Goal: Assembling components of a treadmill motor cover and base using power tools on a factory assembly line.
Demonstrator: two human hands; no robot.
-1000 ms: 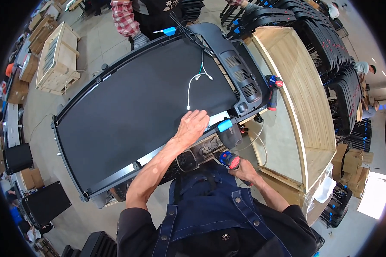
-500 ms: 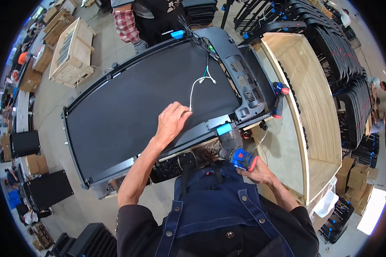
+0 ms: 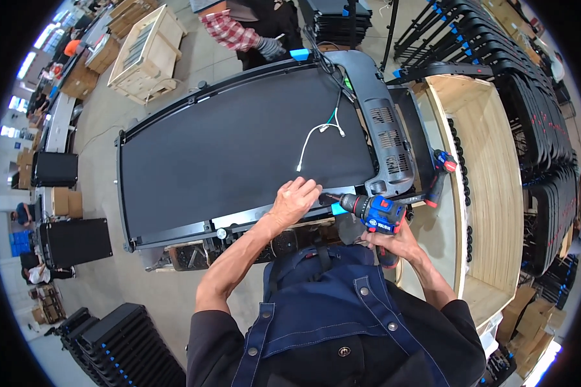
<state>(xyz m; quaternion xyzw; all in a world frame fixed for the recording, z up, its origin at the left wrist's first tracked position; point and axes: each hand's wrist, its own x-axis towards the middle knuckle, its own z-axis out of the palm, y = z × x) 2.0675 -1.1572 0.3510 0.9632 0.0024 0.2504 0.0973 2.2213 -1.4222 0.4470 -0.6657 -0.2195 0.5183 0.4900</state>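
Two hands work at the treadmill deck's [image 3: 239, 155] near edge: the left hand [image 3: 295, 200], slid nearer since earlier, presses flat and unclenched, while the right hand [image 3: 394, 242] grips the blue drill [image 3: 374, 213], now raised beside it.

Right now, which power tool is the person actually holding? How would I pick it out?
Find the big black treadmill deck. At its near edge, the right hand grips a blue drill. A second drill lies untouched by the wooden crate.
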